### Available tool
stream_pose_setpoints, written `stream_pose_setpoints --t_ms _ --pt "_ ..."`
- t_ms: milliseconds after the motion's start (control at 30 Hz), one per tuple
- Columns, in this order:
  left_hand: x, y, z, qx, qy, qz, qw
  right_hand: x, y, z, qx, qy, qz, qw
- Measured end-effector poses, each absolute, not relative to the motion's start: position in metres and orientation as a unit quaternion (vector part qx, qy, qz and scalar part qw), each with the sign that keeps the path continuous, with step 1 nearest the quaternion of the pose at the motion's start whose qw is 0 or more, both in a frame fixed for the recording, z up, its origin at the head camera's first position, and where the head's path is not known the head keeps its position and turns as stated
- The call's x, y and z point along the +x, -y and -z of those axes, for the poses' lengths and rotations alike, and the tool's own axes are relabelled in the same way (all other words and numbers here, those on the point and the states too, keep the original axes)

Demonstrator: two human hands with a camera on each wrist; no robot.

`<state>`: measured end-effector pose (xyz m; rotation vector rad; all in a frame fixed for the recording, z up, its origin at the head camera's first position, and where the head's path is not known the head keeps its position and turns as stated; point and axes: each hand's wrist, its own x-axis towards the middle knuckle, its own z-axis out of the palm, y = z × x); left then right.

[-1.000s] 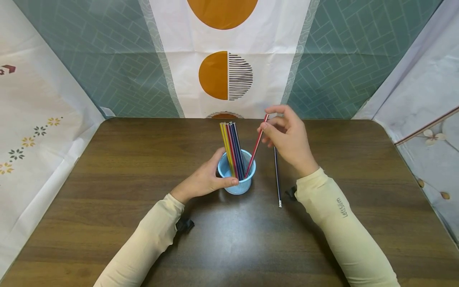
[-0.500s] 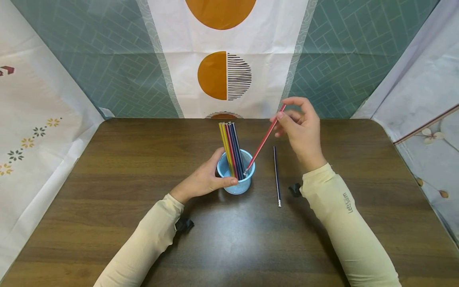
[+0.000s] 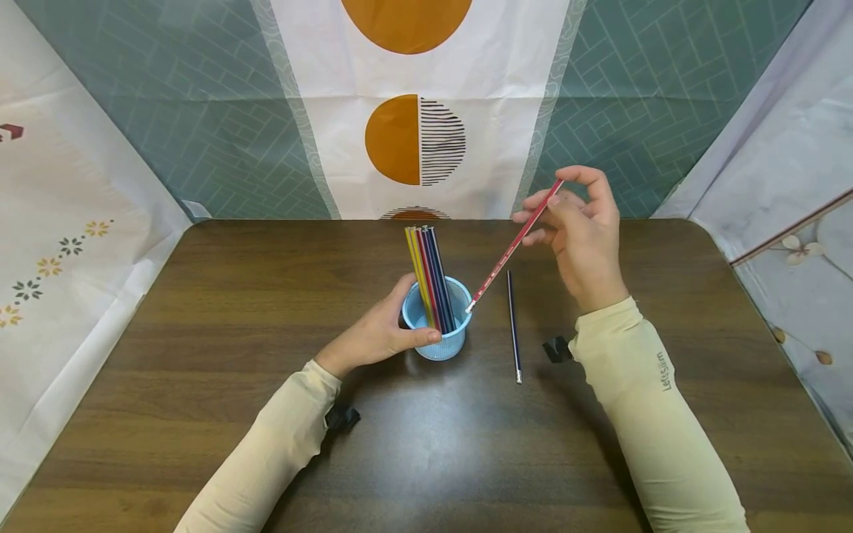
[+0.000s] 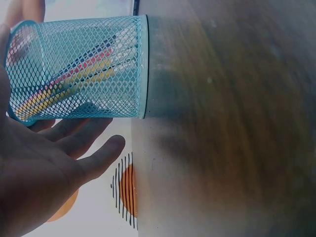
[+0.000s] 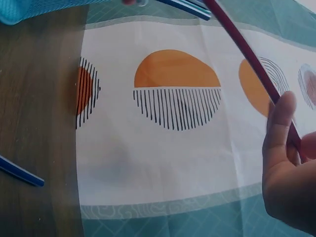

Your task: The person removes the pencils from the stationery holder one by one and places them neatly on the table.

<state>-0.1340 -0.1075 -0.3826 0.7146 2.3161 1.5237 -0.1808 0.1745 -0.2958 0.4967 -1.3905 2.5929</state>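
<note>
My left hand [image 3: 369, 337] grips the light blue mesh pencil cup [image 3: 445, 348], its thumb on the near side of the rim. Yellow, red and dark blue pencils [image 3: 432, 281] lean together in the cup; their lower ends show through the mesh [image 4: 89, 69] in the left wrist view. My right hand [image 3: 586, 237] pinches a red pencil [image 3: 512, 249] near its upper end, up and to the right of the cup. That pencil slants, its silvery lower end at the cup's right rim; whether it touches is unclear. A dark blue pencil [image 3: 513, 326] lies right of the cup.
The brown wooden table [image 3: 266, 296] extends around the cup. A patterned cloth [image 3: 413, 74] hangs behind its far edge, with pale cloths [image 3: 73, 185] at the sides. Dark devices [image 3: 343, 419] sit under both wrists.
My right hand has moved up and right with the red pencil, drawing its lower end from inside the cup to the right rim. The left hand and cup have stayed put.
</note>
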Motion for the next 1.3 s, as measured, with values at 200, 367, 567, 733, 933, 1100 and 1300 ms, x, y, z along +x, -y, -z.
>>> stream_pose_setpoints --t_ms 200,367,567,733,933,1100,1300 --pt "-0.133 0.108 0.382 0.248 -0.807 -0.520 0.127 -0.182 -0.182 0.292 0.170 0.420 -0.888 0.074" --pt "-0.133 0.108 0.383 0.248 -0.813 -0.513 0.118 -0.184 -0.189 0.293 0.175 0.460 -0.866 0.086" --pt "-0.133 0.108 0.384 0.245 -0.815 -0.512 0.116 -0.191 -0.198 0.302 0.140 0.558 -0.813 0.089" --pt "-0.133 0.108 0.383 0.241 -0.816 -0.511 0.121 -0.201 -0.209 0.318 0.080 0.648 -0.756 0.043" --pt "-0.133 0.108 0.382 0.238 -0.821 -0.503 0.124 -0.213 -0.218 0.340 0.046 0.730 -0.681 -0.026" --pt "-0.133 0.107 0.382 0.237 -0.821 -0.503 0.129 -0.220 -0.222 0.353 0.034 0.776 -0.625 -0.075" --pt "-0.133 0.107 0.381 0.235 -0.819 -0.506 0.134 -0.223 -0.226 0.361 0.019 0.808 -0.579 -0.104"
